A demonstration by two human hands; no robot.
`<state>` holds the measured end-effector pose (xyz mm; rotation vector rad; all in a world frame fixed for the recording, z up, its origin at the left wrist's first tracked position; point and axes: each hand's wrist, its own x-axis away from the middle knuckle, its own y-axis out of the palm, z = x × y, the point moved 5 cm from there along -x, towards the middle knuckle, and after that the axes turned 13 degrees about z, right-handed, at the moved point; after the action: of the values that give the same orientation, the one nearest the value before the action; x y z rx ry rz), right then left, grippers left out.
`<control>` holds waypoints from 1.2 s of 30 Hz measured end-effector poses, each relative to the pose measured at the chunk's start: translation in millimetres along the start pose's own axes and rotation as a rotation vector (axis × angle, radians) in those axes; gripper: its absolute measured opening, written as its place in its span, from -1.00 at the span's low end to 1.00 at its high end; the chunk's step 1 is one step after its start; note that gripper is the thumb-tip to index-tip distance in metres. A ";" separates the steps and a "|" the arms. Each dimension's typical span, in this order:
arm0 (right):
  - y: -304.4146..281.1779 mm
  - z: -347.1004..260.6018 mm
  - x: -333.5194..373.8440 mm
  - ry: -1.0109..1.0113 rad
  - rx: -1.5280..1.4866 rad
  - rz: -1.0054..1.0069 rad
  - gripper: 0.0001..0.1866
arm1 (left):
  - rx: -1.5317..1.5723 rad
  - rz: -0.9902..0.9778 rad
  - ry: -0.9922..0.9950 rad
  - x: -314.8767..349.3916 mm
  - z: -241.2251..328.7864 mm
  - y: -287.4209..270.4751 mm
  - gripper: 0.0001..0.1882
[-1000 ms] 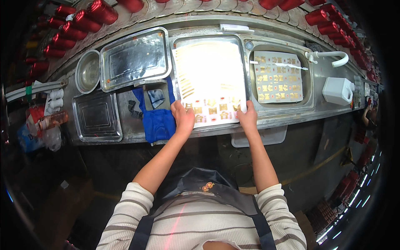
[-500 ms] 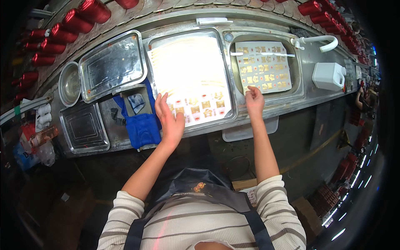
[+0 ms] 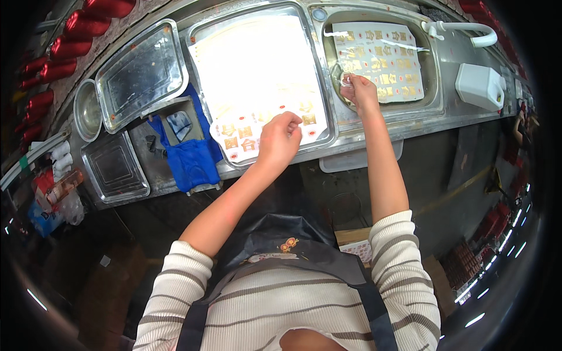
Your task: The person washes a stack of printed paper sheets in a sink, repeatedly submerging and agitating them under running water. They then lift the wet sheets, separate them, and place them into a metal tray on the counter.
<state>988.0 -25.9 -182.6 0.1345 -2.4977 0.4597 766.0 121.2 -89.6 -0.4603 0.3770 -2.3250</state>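
Note:
My right hand (image 3: 359, 93) is over the sink basin (image 3: 436, 96), finger and thumb pinched on a small whitish, see-through piece (image 3: 346, 79). It is at the left edge of a grey-white sheet (image 3: 383, 54) printed with gold and small red motifs. Two thin white strips lie across that sheet's upper part. In the metal tray (image 3: 331, 131) to the left lies a brightly glaring white sheet (image 3: 257, 70) with similar gold and red prints along its near side. My left hand (image 3: 281, 139) is above that near side, fingers curled together; whatever its fingertips hold is hidden.
Left of the tray are an upturned-looking metal tray (image 3: 142, 76), a round metal bowl (image 3: 88, 111), another tray (image 3: 115, 167) and a blue cloth (image 3: 192, 164). A white tap (image 3: 462, 28) and white jug (image 3: 480, 86) stand on the right. Red cans (image 3: 86, 24) line the back left.
My left hand has moved right across the near prints, its spread fingers now curled. My right hand has moved up along the sheet's left edge, with a whitish piece now showing at its fingertips.

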 end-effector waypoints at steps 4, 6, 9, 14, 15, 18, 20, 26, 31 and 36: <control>-16.2 -16.8 59.9 -0.116 0.052 -0.050 -0.79 | -0.085 -0.025 0.026 0.4 1.1 24.5 -0.87; -21.1 -8.6 98.1 -0.117 0.149 -0.142 -0.77 | -0.061 -0.017 0.032 3.8 -3.8 28.0 -0.87; -21.4 27.6 130.0 -0.225 0.368 -0.147 -0.70 | -0.063 -0.026 0.045 6.5 -1.0 34.3 -0.86; -3.7 17.6 169.4 -0.604 0.658 0.020 -0.55 | -0.034 -0.042 -0.011 0.3 1.9 41.0 -0.84; -1.2 20.8 172.0 -0.583 0.670 0.026 -0.54 | -0.019 -0.048 -0.031 -0.4 0.4 42.5 -0.84; -1.8 27.0 171.3 -0.540 0.621 0.027 -0.53 | -0.004 -0.051 -0.069 -2.7 -4.6 45.8 -0.85; -4.0 27.7 169.2 -0.536 0.572 0.018 -0.53 | 0.011 -0.053 -0.101 -3.8 -9.6 48.4 -0.85; -6.9 17.0 170.3 -0.567 0.523 0.031 -0.54 | 0.016 -0.083 -0.185 -4.9 -9.2 48.9 -0.87; 0.3 15.6 172.7 -0.438 0.661 0.018 -0.54 | -0.016 -0.075 -0.202 -6.4 -13.1 50.3 -0.89; -0.4 21.1 169.0 -0.463 0.604 0.007 -0.56 | -0.011 -0.144 -0.234 -8.3 -17.0 52.5 -0.87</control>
<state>838.0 -32.6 -102.2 0.5179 -2.7088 1.3021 795.8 92.9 -127.2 -0.7785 0.2510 -2.3735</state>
